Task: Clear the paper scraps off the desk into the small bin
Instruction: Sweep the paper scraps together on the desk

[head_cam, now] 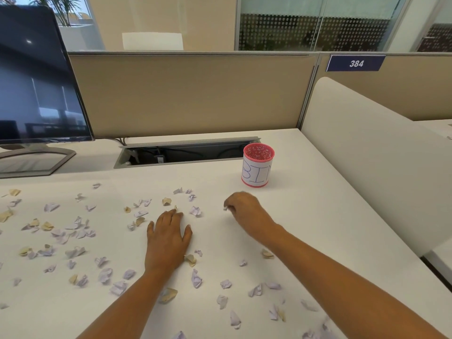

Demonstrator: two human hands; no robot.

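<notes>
Several crumpled lilac and tan paper scraps [73, 228] lie scattered over the white desk [318, 216], mostly left and front. A small pink bin [257, 165] with a paper label reading "BIN" stands upright at the back right. My left hand [168, 237] rests flat on the desk with straight fingers, its fingertips touching a small tan scrap [175, 207]. My right hand [247, 211] hovers in front of the bin with curled fingers pinching a small pale scrap [225, 208].
A dark monitor [36, 81] on a grey stand occupies the back left. An open cable tray [186, 152] runs along the back of the desk, left of the bin. Beige partitions [190, 94] close the back and right sides.
</notes>
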